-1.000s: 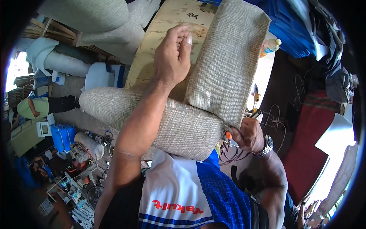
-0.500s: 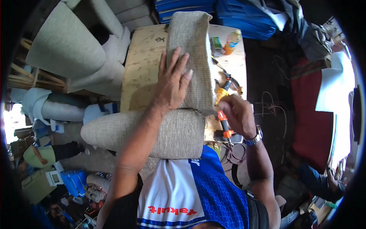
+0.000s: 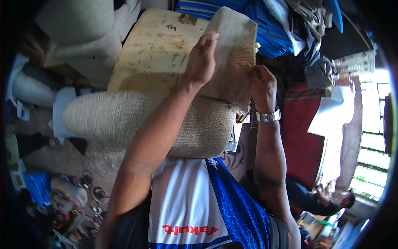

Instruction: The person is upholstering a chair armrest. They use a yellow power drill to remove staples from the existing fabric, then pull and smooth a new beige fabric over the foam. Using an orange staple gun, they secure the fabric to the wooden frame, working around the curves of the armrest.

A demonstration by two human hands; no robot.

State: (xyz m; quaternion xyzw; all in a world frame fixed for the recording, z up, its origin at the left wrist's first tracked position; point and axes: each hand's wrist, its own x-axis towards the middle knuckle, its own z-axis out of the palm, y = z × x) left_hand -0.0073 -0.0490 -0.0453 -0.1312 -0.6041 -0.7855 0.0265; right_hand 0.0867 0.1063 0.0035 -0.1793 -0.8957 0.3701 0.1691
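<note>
An L-shaped upholstered furniture piece in woven beige-grey fabric lies before me. Its long rounded arm (image 3: 107, 114) stretches left along the table's near side, and its upright panel (image 3: 233, 54) points away from me. At the panel's left edge my left hand (image 3: 202, 60) is closed, fingers curled against the cover. My right hand (image 3: 262, 85), with a metal watch at the wrist, pinches the fabric along the panel's right edge. The exact fingertip grip of both hands is partly hidden. Some tool parts show just past the corner where the two sections meet.
The stained pale table (image 3: 153, 45) lies under the piece. Beyond it are stacked blue sheets (image 3: 269, 35). Grey upholstered furniture (image 3: 78, 62) stands at left, a red padded panel (image 3: 302, 137) at right. Another person (image 3: 319, 201) is at the far right; tools (image 3: 83, 199) litter the lower left floor.
The upright panel has tilted rightward, now covering the bottle and most of the tools. My left hand has gone from flat on the panel to its left edge; my right hand now grips its right edge.
</note>
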